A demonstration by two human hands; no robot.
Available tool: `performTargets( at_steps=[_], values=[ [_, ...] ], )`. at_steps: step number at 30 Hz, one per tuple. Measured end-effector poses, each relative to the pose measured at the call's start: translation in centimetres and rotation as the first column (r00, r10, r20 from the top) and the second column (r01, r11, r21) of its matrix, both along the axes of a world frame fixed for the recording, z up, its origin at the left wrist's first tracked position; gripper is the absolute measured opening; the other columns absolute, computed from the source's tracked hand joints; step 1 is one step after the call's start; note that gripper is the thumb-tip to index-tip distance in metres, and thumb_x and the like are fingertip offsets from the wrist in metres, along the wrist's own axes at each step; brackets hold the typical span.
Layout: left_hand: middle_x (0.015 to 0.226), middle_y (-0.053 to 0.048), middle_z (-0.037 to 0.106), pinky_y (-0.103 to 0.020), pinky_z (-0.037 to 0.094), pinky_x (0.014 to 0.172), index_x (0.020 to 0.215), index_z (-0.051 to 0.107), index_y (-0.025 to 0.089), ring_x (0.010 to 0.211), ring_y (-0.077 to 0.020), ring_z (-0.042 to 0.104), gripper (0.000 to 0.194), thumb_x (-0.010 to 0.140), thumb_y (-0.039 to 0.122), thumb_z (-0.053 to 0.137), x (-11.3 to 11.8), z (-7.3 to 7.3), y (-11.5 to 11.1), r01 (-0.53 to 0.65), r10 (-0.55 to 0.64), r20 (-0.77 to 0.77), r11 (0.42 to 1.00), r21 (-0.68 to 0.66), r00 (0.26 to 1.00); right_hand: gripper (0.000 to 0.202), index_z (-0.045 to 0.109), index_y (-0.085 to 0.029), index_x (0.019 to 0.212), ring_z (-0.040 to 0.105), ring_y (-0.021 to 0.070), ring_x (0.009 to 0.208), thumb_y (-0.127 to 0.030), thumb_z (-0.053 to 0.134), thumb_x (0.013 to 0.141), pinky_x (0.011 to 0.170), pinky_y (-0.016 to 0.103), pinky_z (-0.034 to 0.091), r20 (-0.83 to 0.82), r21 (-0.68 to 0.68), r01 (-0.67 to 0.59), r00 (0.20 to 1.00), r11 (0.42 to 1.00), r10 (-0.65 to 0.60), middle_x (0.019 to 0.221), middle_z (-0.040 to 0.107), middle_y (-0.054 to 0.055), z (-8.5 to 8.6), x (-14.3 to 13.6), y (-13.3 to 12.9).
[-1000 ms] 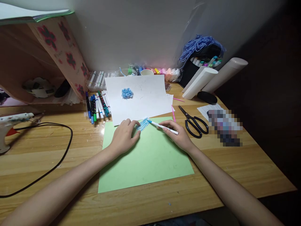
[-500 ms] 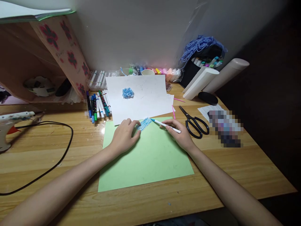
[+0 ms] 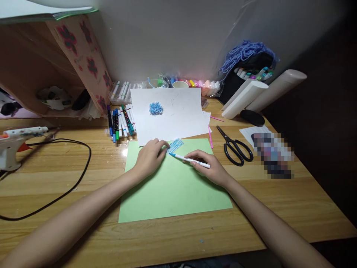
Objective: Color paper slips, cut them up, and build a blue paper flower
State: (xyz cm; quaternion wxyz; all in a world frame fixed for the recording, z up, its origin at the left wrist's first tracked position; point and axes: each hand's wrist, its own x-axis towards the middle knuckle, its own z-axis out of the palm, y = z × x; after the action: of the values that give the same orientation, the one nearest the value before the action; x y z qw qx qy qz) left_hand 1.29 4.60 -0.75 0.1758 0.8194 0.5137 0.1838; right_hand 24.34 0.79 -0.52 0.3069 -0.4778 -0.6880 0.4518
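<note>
A small paper strip with blue streaks [image 3: 176, 145] lies near the top edge of the green sheet [image 3: 178, 186]. My left hand [image 3: 152, 156] rests at the sheet's upper left, with its thumb and fingertips closed on the strip's lower left end. In my right hand [image 3: 208, 167] is a white marker [image 3: 192, 161], its blue tip pointing left, just below the strip's lower left end. Behind the green sheet is a white sheet [image 3: 173, 124] bearing a small heap of blue shreds [image 3: 156, 108].
Black-handled scissors [image 3: 234, 146] lie right of the green sheet. Several markers [image 3: 119, 121] sit at the back left. A glue gun [image 3: 16, 143] and its black cable are at the far left. White cylinders [image 3: 245, 98] lean at the back right.
My right hand has brought the marker tip down and left, from the strip's upper right end to beside its lower left end. The whole view has shifted slightly.
</note>
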Motion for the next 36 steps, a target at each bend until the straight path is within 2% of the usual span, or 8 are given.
performTargets(
  at_steps=[21, 32, 36],
  values=[
    [0.085, -0.002, 0.055, -0.027, 0.034, 0.062, 0.102, 0.057, 0.024, 0.082, -0.0191, 0.053, 0.016, 0.092, 0.025, 0.044, 0.07, -0.03, -0.09, -0.005, 0.005, -0.032, 1.0, 0.009, 0.999, 0.02, 0.063, -0.022, 0.105, 0.061, 0.019, 0.096, -0.026, 0.054, 0.088, 0.084, 0.031, 0.047, -0.008, 0.0, -0.033, 0.999, 0.999, 0.033, 0.103, 0.067, 0.005, -0.06, 0.11, 0.34],
    [0.085, -0.002, 0.055, -0.027, 0.033, 0.061, 0.102, 0.057, 0.025, 0.082, -0.0188, 0.052, 0.016, 0.092, 0.025, 0.044, 0.0, -0.19, -0.07, -0.005, 0.005, -0.041, 1.0, 0.015, 0.999, 0.015, 0.062, -0.019, 0.099, 0.064, 0.0181, 0.089, -0.028, 0.055, 0.088, 0.078, 0.029, 0.047, -0.125, -0.056, -0.034, 0.992, 0.998, 0.027, 0.092, 0.07, 0.005, -0.3, 0.62, 0.38],
    [0.085, -0.001, 0.055, -0.027, 0.033, 0.062, 0.102, 0.057, 0.025, 0.083, -0.0187, 0.052, 0.016, 0.092, 0.025, 0.045, 0.07, -0.24, -0.08, -0.005, 0.006, -0.044, 1.0, 0.019, 0.999, 0.016, 0.062, -0.02, 0.1, 0.062, 0.0174, 0.091, -0.028, 0.054, 0.089, 0.079, 0.028, 0.046, -0.09, -0.043, -0.035, 0.995, 0.998, 0.031, 0.094, 0.07, 0.004, -0.29, 0.61, 0.41]
  ],
)
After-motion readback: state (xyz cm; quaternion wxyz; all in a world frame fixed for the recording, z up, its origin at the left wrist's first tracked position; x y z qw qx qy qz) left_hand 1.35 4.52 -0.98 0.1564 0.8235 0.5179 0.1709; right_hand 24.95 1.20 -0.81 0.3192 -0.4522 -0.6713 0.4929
